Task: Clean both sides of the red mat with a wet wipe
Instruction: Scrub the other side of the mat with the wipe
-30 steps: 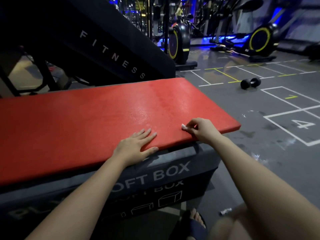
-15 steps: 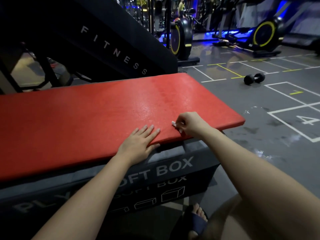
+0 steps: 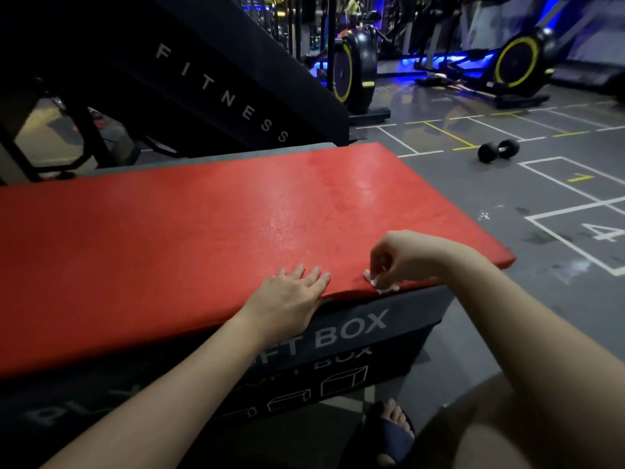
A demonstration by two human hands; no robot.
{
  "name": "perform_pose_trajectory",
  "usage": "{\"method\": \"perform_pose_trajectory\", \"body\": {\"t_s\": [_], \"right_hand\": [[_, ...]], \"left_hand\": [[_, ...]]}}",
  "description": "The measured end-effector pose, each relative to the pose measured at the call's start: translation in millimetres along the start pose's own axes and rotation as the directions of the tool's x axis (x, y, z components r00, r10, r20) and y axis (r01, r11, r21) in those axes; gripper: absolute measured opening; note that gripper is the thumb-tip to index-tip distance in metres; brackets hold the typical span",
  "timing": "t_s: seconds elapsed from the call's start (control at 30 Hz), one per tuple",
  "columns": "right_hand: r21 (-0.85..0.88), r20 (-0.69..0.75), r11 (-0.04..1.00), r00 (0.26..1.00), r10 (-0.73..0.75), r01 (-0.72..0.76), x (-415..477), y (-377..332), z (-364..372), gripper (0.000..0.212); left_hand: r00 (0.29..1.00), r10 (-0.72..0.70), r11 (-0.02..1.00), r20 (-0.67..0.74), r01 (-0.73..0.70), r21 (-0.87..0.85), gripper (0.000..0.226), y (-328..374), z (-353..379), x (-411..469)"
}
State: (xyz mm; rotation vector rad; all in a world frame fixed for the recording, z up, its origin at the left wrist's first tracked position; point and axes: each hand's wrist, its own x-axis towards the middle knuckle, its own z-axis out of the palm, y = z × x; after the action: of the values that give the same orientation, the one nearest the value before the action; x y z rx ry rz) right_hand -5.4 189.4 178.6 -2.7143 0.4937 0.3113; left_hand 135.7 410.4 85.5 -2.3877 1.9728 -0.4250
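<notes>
The red mat (image 3: pixel 169 248) lies flat on a dark box (image 3: pixel 355 330), its right end overhanging. The left hand (image 3: pixel 287 299) rests its straight fingers on top at the near edge, with the thumb seemingly tucked beneath, where the edge lifts slightly, probably to steady or raise it. The right hand (image 3: pixel 402 258), fingers curled, pinches the wet wipe (image 3: pixel 375 282) against that edge, likely to scrub the rim.

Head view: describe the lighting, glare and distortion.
Head view: dim overall, with blue glow under the far machines; a pale sheen on the red mat; the wide-angle lens makes the right forearm loom large; the wet wipe in the right hand is bright and lacks detail.
</notes>
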Motion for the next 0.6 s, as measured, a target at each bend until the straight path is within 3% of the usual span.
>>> {"method": "perform_pose_trajectory", "body": {"t_s": [0.1, 0.2, 0.27, 0.33, 0.43, 0.5, 0.6], "right_hand": [[-0.018, -0.002, 1.000, 1.000, 0.010, -0.010, 13.6, -2.9, -0.1, 0.011], [0.068, -0.095, 0.998, 0.995, 0.013, -0.006, 29.0, -0.6, 3.4, 0.012], [0.126, -0.212, 0.992, 0.977, 0.032, -0.006, 39.2, 1.8, 7.0, 0.017], [0.147, -0.275, 0.989, 0.959, 0.066, -0.026, 46.6, 0.7, 7.2, 0.019], [0.136, -0.101, 0.989, 0.992, 0.079, -0.065, 43.7, 5.4, -1.2, 0.010], [0.134, -0.037, 0.990, 0.998, 0.043, -0.038, 41.2, 10.7, -4.2, 0.009], [0.115, -0.316, 0.993, 0.948, 0.041, -0.004, 60.3, 19.3, 0.7, 0.010]], "left_hand": [[0.996, -0.019, 1.000, -0.082, 0.020, 0.005, 0.049, 4.8, 3.3, -1.6], [0.997, -0.074, 0.992, -0.038, 0.070, -0.104, 0.091, 1.7, -23.3, 14.8], [0.998, -0.059, 0.984, 0.021, 0.062, -0.167, 0.104, -11.1, -41.5, 30.9], [0.999, -0.050, 0.970, 0.018, 0.053, -0.237, 0.089, -34.2, -42.6, 41.7], [0.990, -0.140, 0.943, -0.027, 0.125, -0.307, 0.054, -71.7, -20.9, 42.8], [0.979, -0.204, 0.924, -0.028, 0.183, -0.336, 0.051, -92.8, -7.3, 43.2], [0.969, -0.246, 0.916, -0.008, 0.230, -0.328, 0.055, -121.2, 0.9, 57.3]]}}
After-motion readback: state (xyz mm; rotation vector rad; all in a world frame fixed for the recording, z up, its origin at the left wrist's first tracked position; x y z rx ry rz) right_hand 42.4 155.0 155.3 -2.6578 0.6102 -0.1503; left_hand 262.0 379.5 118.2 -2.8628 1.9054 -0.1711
